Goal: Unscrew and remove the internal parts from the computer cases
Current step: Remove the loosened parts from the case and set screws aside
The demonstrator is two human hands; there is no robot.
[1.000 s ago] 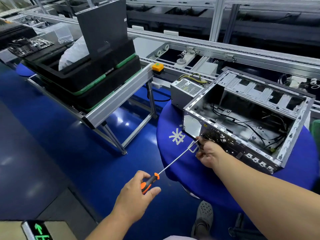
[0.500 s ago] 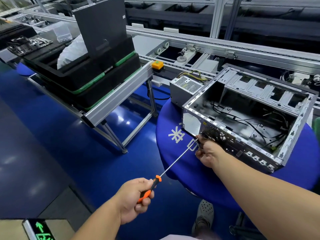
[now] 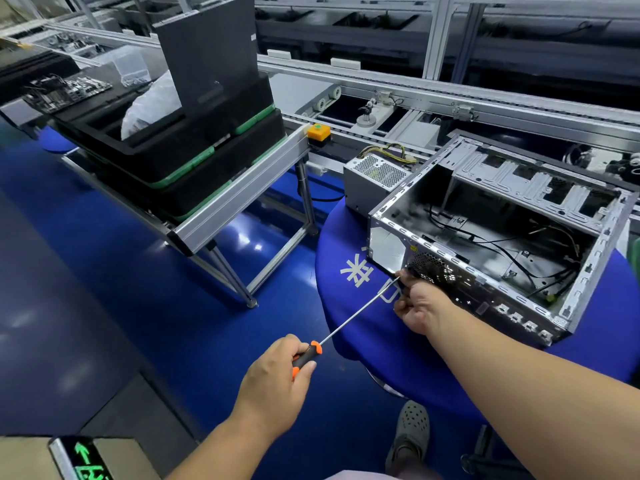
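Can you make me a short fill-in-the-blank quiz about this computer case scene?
1. The left hand grips the screwdriver by its orange and ____ handle.
2. The right hand steadies the shaft near its ____.
3. The computer case sits on a ____ round table.

Missing words: black; tip; blue

Left hand (image 3: 273,382) regripped the screwdriver (image 3: 306,356) handle: thumb over top 1.0 s ago, fingers rolled under at 0.5 s, thumb now back alongside. View shifted slightly.
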